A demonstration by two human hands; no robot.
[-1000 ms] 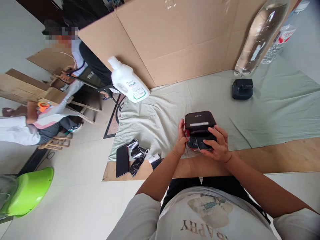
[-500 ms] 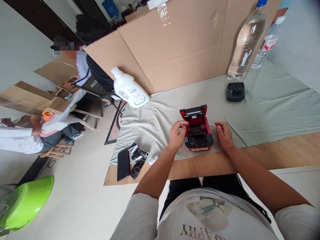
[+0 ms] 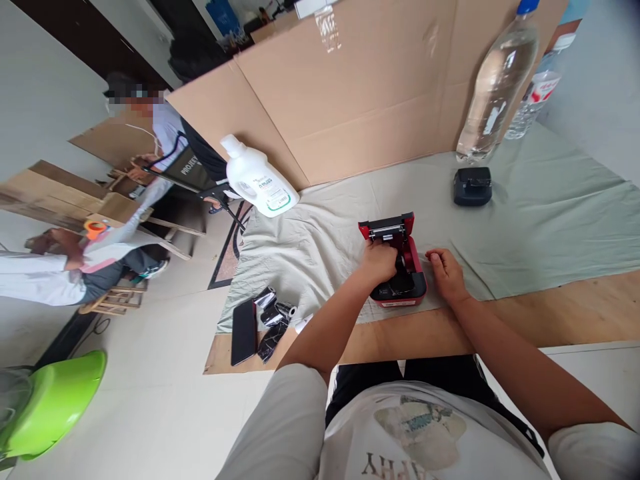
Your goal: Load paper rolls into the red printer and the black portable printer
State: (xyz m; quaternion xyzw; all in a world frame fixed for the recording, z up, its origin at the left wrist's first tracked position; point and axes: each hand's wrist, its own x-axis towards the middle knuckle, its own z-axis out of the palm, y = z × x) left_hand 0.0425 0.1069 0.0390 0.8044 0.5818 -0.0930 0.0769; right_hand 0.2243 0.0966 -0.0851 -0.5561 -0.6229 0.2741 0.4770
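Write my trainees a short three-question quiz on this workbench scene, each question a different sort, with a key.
1. Which hand reaches into the red-and-black printer?
2. True or false: the printer is closed.
3. Fill in the blank: the tall clear bottle by the cardboard panel has a ____ cap.

Key
1. The left hand; the right hand is beside the printer.
2. False; its lid stands raised.
3. Blue.
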